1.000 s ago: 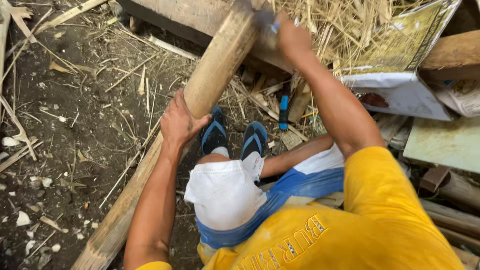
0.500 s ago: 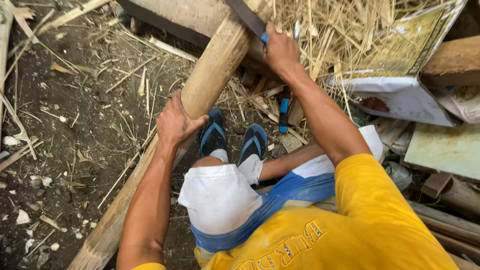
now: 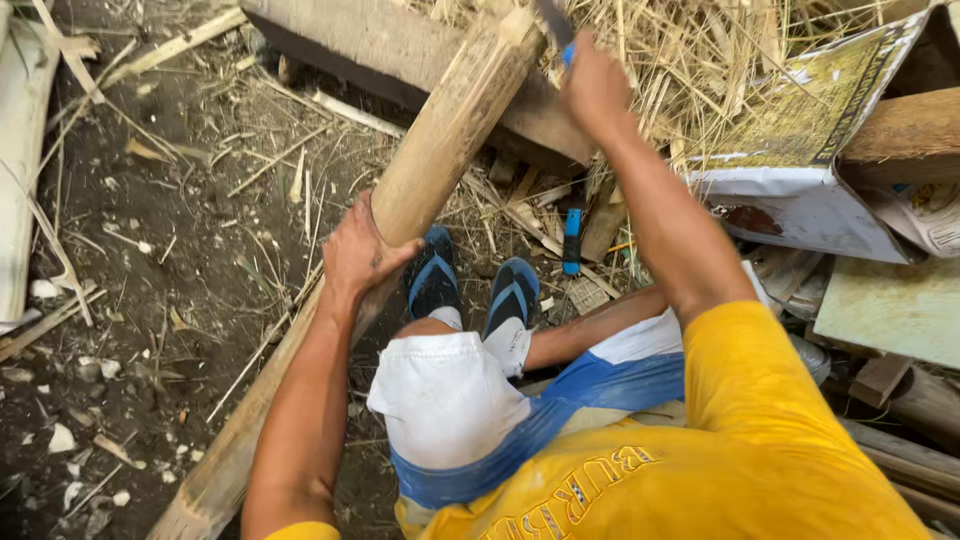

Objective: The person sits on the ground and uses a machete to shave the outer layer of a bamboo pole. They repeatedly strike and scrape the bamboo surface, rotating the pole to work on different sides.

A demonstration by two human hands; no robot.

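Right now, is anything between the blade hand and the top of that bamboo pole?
Nothing visible does. The right hand holds a blade just beside the bamboo pole top end; the left hand grips it lower down.

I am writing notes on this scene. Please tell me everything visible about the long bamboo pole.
The bamboo pole is thick, round and pale tan, with fine lengthwise grain. It slopes from the dirt at lower left up onto a wooden beam. The left hand grips its middle; the right hand holds a blade at its upper end.

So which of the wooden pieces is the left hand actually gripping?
The long round bamboo pole running diagonally; the left hand holds its middle. The flat plank lies untouched behind.
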